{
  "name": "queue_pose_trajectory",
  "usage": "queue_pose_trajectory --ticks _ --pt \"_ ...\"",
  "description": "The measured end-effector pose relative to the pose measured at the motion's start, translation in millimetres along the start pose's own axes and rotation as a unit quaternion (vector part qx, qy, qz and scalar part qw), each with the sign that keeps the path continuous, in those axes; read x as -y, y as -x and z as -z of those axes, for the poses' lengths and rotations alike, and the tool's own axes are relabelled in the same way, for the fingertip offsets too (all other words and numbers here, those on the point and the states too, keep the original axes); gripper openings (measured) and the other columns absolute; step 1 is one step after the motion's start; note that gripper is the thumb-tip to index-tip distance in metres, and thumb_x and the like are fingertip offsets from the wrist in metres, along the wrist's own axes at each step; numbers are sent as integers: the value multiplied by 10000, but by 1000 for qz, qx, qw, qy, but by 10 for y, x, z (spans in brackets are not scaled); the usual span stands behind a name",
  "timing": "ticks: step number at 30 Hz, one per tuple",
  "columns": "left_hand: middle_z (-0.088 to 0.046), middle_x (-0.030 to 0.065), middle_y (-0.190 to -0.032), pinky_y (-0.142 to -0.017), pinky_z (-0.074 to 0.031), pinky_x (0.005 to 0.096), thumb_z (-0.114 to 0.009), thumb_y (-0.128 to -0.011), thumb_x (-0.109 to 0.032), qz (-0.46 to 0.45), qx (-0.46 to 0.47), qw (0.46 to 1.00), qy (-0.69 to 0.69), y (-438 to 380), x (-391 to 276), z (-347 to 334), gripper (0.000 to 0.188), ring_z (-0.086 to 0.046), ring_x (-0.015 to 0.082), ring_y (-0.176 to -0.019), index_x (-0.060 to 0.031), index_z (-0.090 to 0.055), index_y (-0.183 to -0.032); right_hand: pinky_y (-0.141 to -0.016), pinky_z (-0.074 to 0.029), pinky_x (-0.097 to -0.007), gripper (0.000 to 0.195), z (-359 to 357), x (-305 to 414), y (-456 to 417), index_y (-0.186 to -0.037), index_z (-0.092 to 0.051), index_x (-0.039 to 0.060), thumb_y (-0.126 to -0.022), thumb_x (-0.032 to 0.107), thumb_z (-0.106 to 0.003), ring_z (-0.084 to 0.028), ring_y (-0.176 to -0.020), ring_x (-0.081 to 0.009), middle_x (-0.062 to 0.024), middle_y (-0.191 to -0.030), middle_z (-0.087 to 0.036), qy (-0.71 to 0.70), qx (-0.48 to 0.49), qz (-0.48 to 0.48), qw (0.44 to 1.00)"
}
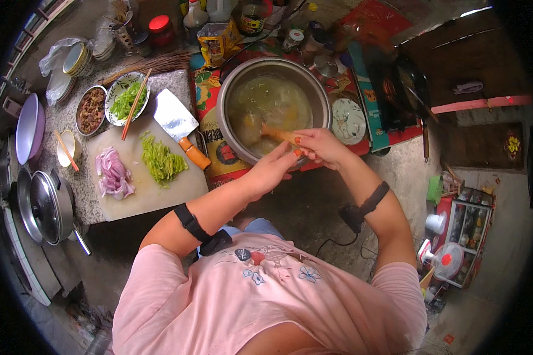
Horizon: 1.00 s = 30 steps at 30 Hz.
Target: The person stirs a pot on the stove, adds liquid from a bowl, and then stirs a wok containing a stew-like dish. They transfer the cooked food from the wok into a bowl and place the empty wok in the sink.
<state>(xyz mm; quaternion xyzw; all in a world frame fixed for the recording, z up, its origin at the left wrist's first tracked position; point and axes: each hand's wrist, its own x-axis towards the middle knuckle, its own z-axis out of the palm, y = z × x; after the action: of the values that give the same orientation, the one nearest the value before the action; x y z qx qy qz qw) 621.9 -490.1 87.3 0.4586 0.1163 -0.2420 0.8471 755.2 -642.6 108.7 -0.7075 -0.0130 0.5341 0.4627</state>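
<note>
A large round metal pot (273,62) stands before me, with cloudy, greenish liquid (266,95) and a few yellowish patches inside. Over its near rim, my right hand (322,145) grips a tapered brown piece (276,132), perhaps a wooden handle. Its far end points into the pot, and I cannot tell whether it continues below the liquid. Just beneath this piece is my left hand (273,169), its fingers loosely extended and close to the right fingertips. Nothing shows in the left hand; whether it touches the brown piece is unclear.
Left of the pot, a cutting board (160,202) carries sliced purple onion (113,173) and shredded green pepper (162,159). A cleaver (174,114) lies at its corner. Beyond are a bowl of greens (123,97) with chopsticks and a bowl of meat (91,111). A deer-patterned plate (348,120) sits right.
</note>
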Motion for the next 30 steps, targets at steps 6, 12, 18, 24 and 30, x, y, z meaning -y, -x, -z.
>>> queue_pose_trajectory --ticks 6,12,18,24,30 --pt "-188 123 -1543 -1025 -363 395 -444 -961 -416 -93 -80 988 -92 -272 -153 60 734 -240 250 -1387 -28 -130 -1500 -461 -356 -174 352 -12 147 -158 -1249 -591 35 -925 165 -545 -443 -514 -31 24 -672 -555 55 -92 101 989" --pt "-178 190 -1533 -1102 -245 382 -439 -960 -390 -205 -139 942 -228 -552 -70 110 685 -223 324 -1398 34 -227 -1454 -384 -308 -199 209 52 214 -403 -950 -633 59 -944 219 -499 -420 -437 -41 10 -608 -516 -119 -66 57 989" --pt "-276 272 -1429 -1118 -207 384 -433 -958 -359 -237 -201 868 -386 -457 50 89 622 -252 408 -1358 96 -311 -1364 -333 -220 -202 183 8 172 -358 -869 -557 85 -952 228 -479 -384 -389 -43 9 -598 -511 -202 28 -21 979" --pt "-260 353 -1399 -1115 -220 442 -463 -935 -413 -212 -123 895 -372 -179 112 -78 712 -251 463 -1333 138 -278 -1347 -328 -253 -186 235 -79 151 -26 -1075 -621 65 -952 217 -490 -383 -384 -37 30 -579 -490 15 0 -50 999" --pt "-88 349 -1494 -1161 -97 391 -409 -949 -497 -147 -53 914 -375 -106 191 -286 823 -65 406 -1429 128 -156 -1421 -402 -342 -250 250 15 136 187 -790 -624 17 -908 217 -530 -450 -457 -79 6 -554 -483 153 2 -43 987"
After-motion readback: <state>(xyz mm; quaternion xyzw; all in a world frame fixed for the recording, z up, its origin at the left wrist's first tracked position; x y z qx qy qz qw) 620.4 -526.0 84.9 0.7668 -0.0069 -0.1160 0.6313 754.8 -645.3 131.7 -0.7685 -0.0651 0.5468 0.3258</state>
